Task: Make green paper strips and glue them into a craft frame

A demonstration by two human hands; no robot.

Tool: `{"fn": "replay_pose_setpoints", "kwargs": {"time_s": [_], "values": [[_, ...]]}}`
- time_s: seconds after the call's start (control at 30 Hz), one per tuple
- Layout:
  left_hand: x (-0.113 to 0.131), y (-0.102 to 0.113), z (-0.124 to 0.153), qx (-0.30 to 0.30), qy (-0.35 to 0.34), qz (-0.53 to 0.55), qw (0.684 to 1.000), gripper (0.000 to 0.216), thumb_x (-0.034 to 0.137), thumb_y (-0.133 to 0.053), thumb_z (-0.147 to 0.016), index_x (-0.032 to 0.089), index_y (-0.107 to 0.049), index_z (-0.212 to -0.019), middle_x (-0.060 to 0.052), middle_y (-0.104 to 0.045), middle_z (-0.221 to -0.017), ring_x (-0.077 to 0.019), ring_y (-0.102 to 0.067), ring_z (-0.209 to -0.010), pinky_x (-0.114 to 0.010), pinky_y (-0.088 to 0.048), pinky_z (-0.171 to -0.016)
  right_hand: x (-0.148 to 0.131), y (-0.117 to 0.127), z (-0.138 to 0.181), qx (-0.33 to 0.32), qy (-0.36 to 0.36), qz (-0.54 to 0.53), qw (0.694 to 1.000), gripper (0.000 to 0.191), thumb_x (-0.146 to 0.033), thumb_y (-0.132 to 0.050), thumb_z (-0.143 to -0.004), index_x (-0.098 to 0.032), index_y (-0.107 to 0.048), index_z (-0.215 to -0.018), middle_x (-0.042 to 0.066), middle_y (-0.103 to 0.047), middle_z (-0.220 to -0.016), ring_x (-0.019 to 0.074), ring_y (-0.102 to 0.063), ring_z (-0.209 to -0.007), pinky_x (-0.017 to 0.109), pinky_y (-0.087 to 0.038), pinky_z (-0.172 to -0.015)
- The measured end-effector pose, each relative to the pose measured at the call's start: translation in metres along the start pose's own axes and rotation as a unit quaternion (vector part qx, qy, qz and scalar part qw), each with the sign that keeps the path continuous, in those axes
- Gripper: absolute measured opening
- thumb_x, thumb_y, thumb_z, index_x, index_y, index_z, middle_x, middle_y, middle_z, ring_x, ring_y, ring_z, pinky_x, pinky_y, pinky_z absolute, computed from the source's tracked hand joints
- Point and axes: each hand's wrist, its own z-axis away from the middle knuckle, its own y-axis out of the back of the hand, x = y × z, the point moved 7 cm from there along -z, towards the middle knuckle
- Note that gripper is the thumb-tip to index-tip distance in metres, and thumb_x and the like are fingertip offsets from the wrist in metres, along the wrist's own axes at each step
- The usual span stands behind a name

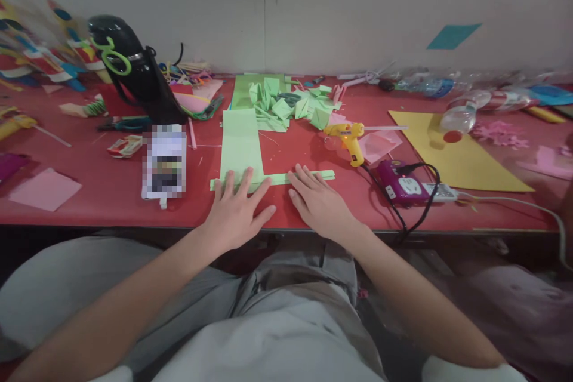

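Note:
My left hand [237,212] lies with fingers spread over the left part of a narrow folded green paper strip [281,179] and the near end of a wider pale green paper sheet [240,140]. Flat on the right part of the same strip rests my right hand [319,198], its fingers stretched out and the thumb a little apart. The strip runs sideways near the table's front edge, partly hidden beneath both hands. Behind it is a pile of folded pale green paper pieces [282,108]. A yellow glue gun [353,142] lies to the right of that pile.
A phone [164,162] lies left of my hands, with a black bottle [129,65] behind it. At the right are a purple power adapter [401,184] with cables, a yellow sheet [474,161] and plastic bottles [459,116]. Pink paper [46,188] lies far left on the red table [111,191].

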Motion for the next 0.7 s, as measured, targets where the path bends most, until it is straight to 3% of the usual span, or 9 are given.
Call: {"fn": "replay_pose_setpoints", "kwargs": {"time_s": [0.23, 0.43, 0.57, 0.7], "values": [[-0.007, -0.001, 0.005, -0.012, -0.001, -0.003, 1.0, 0.062, 0.055, -0.038, -0.1, 0.027, -0.036, -0.155, -0.017, -0.024, -0.164, -0.0493, -0.026, -0.146, -0.068, -0.028, -0.111, 0.039, 0.005, 0.011, -0.012, -0.035, 0.009, 0.999, 0.053, -0.035, -0.027, -0.105, -0.011, -0.044, -0.149, 0.016, -0.036, -0.158, 0.0249, -0.03, -0.149, 0.048, -0.029, -0.121], [-0.008, 0.005, -0.003, -0.002, -0.042, 0.013, 0.999, 0.053, 0.045, -0.034, -0.103, 0.021, -0.046, -0.149, -0.013, -0.04, -0.158, -0.0343, -0.032, -0.147, -0.056, -0.026, -0.118, 0.046, 0.005, 0.013, -0.003, -0.035, 0.022, 0.999, 0.053, -0.035, -0.03, -0.104, -0.009, -0.045, -0.148, 0.017, -0.037, -0.158, 0.0254, -0.029, -0.15, 0.05, -0.028, -0.121], [-0.009, 0.014, -0.022, 0.006, -0.093, 0.065, 0.994, 0.04, 0.031, -0.034, -0.104, 0.02, -0.067, -0.124, -0.009, -0.059, -0.141, -0.0276, -0.051, -0.132, -0.044, -0.043, -0.107, 0.05, 0.01, 0.003, 0.042, -0.026, 0.013, 0.999, 0.043, -0.025, -0.035, -0.102, -0.013, -0.06, -0.134, 0.014, -0.05, -0.15, 0.0263, -0.044, -0.142, 0.049, -0.031, -0.119], [-0.018, 0.017, -0.043, -0.013, -0.093, 0.147, 0.985, 0.029, 0.021, -0.044, -0.097, 0.02, -0.073, -0.098, -0.006, -0.071, -0.113, -0.0243, -0.063, -0.104, -0.038, -0.049, -0.091, 0.056, 0.019, -0.018, 0.042, -0.024, 0.0, 0.999, 0.034, -0.016, -0.042, -0.096, -0.016, -0.072, -0.113, 0.012, -0.07, -0.123, 0.0273, -0.063, -0.113, 0.044, -0.046, -0.101]]}}
